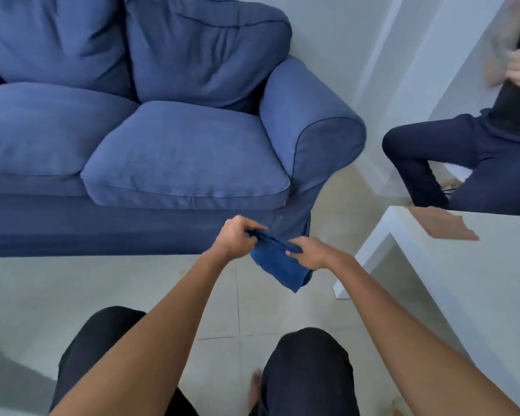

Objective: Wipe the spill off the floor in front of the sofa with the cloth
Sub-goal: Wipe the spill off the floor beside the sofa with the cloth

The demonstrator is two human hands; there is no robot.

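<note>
A dark blue cloth [278, 265] hangs in the air in front of the blue sofa [162, 151], above the pale tiled floor [108, 283]. My left hand [237, 237] pinches its upper left edge. My right hand [308, 253] grips its upper right edge, so the cloth is stretched between both hands and droops to a point below. A faint yellowish stain [182, 270] shows on the tiles just in front of the sofa base, left of the cloth. My knees in dark shorts fill the bottom of the view.
A white low table [451, 283] stands to the right with a brown patch [442, 225] on its top. Another person in dark trousers [451, 163] sits at the far right beyond the table. A grey rug edge [9, 370] lies at the bottom left.
</note>
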